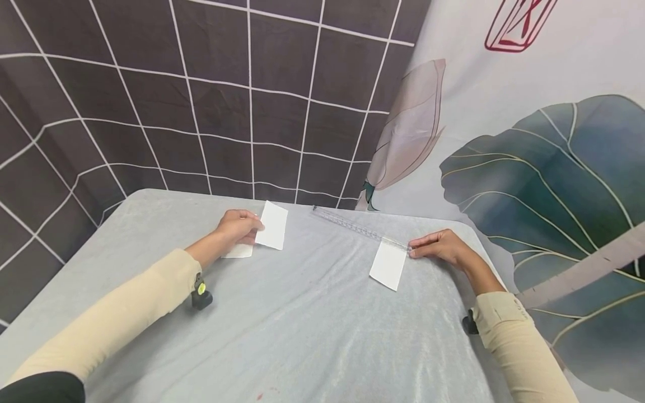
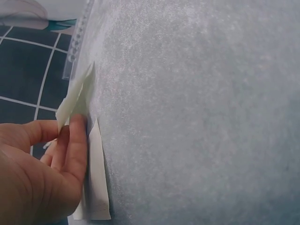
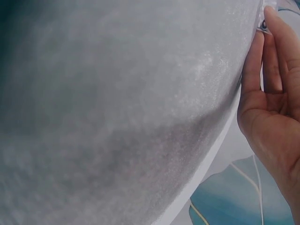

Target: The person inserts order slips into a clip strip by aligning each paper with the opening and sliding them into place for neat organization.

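Note:
Between thumb and fingers, my left hand (image 1: 237,226) pinches a white slip of paper (image 1: 272,225), held tilted above the table. A second paper slip (image 1: 238,251) lies under that hand, partly covered by it; the left wrist view shows this lower slip (image 2: 98,176) beside the fingers. On the right, my right hand (image 1: 440,246) pinches the near end of a clear plastic ruler (image 1: 353,225). The ruler slants away toward the table's back edge. Another white slip (image 1: 389,265) lies by the ruler's near end, just left of the right fingertips.
A grey cloth (image 1: 302,324) with soft creases covers the table. Behind it hangs a dark curtain (image 1: 216,106) with a white grid. To the right hangs a pale curtain (image 1: 463,78) with large leaf prints, close to the right arm.

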